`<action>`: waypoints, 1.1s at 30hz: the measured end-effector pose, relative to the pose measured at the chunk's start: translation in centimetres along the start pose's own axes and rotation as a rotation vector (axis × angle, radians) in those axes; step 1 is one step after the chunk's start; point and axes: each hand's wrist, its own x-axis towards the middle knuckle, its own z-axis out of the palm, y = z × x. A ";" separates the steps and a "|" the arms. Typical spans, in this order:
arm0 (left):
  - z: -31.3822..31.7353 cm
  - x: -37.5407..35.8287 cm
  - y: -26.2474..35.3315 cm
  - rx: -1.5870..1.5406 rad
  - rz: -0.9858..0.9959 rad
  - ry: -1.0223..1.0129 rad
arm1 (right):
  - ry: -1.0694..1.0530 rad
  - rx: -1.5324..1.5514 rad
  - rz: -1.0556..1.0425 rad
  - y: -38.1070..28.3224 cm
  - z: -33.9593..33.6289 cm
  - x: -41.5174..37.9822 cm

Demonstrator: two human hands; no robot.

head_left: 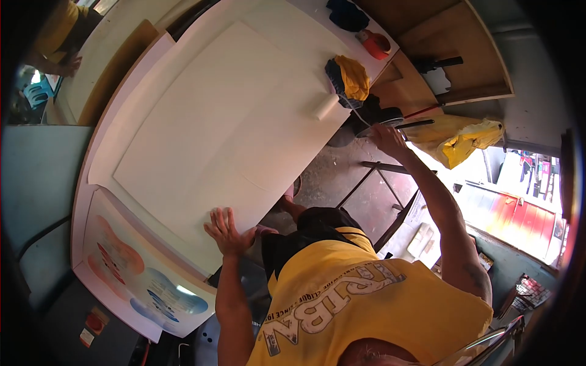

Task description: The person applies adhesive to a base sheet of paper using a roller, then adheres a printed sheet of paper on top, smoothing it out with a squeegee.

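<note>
Fingers spread, my left hand [227, 233] lies flat near the close edge of a large white sheet [201, 122] on the table. My right hand [389, 141] is closed around the handle end of a small paint roller, just off the table's right side. The handle itself is mostly hidden by the fingers. A thin bent rod runs from this hand to the white roller [326, 107], which rests at the sheet's right edge. Beside the roller sits a bunched yellow and dark cloth [351, 79].
A red-orange roll [373, 44] and a dark cloth [348, 15] lie at the table's far corner. Printed sheets [146, 274] curve along the left side. A metal stand [381, 168] and a yellow bag [467, 143] are at right. Part of a person in yellow shows at top left.
</note>
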 end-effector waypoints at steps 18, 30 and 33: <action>0.5 0.0 0.0 0.014 0.031 0.052 | 0.333 0.341 0.306 -1.9 0.4 2.1; 0.0 0.3 0.3 0.025 0.054 -0.021 | 0.387 0.012 0.347 5.3 3.6 20.1; 0.3 0.0 0.1 0.014 0.049 0.002 | 0.404 0.002 0.368 7.9 3.2 21.4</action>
